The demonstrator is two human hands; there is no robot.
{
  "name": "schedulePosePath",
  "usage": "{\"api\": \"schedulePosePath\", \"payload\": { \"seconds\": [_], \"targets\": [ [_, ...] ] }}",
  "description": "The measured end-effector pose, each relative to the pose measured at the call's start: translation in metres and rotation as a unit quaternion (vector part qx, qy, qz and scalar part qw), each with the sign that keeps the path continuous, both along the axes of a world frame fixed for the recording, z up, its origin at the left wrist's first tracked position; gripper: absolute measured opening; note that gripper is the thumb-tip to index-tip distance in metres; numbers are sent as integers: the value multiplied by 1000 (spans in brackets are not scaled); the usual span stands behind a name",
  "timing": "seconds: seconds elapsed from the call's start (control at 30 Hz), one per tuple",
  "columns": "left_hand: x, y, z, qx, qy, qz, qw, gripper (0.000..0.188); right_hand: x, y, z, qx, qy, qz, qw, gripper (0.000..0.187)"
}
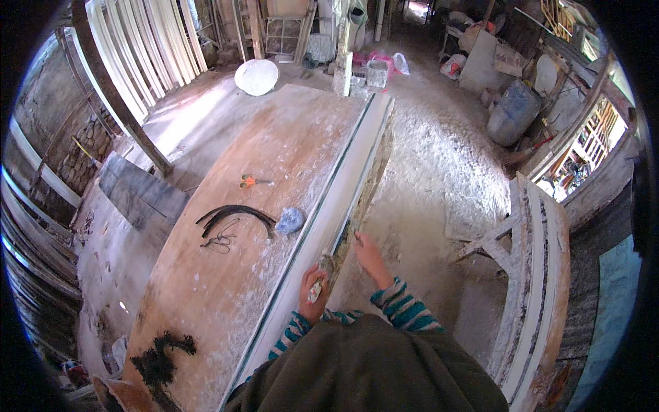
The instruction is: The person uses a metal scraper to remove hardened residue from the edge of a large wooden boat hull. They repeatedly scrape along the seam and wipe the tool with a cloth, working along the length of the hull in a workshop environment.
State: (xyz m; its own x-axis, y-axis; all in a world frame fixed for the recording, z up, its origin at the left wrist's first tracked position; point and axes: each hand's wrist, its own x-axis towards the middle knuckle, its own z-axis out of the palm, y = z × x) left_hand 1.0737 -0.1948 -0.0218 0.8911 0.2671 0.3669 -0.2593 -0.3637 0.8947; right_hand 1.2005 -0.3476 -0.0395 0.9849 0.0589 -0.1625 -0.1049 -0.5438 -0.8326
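My left hand (310, 299) is closed around a small whitish object with reddish marks, and a greyish lump (326, 263) shows at the fingertips; its kind is unclear. It rests over a long white strip (322, 220) with dark green edge lines, along the right side of the wooden tabletop (206, 295). My right hand (372, 259) is just beyond the strip's right edge, its fingers pinched together; whatever is in them is too small to make out. Left of the strip lie a crumpled bluish bag (290, 220), a bundle of black strands (237, 210) and orange-handled scissors (248, 181).
A dark fibrous clump (163, 360) lies on the table's near left. On the right stands a wooden frame (511, 254) beside a long striped panel (539, 302). A wooden post (342, 62) rises at the table's far end, near a white round basin (257, 77). A blue barrel (513, 110) stands far right.
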Motion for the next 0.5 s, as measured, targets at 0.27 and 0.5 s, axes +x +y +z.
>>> {"api": "schedulePosePath", "payload": {
  "seconds": [0.27, 0.5],
  "targets": [
    [0, 0, 3, -1, 29, -5, 1000, 12, 44, -1, -8, 29, -8, -26, 999, 37],
    [0, 6, -9, 17, -2, -14, 1000, 13, 15, 5, -29, -7, -75, 9, 997, 40]
  ]
}}
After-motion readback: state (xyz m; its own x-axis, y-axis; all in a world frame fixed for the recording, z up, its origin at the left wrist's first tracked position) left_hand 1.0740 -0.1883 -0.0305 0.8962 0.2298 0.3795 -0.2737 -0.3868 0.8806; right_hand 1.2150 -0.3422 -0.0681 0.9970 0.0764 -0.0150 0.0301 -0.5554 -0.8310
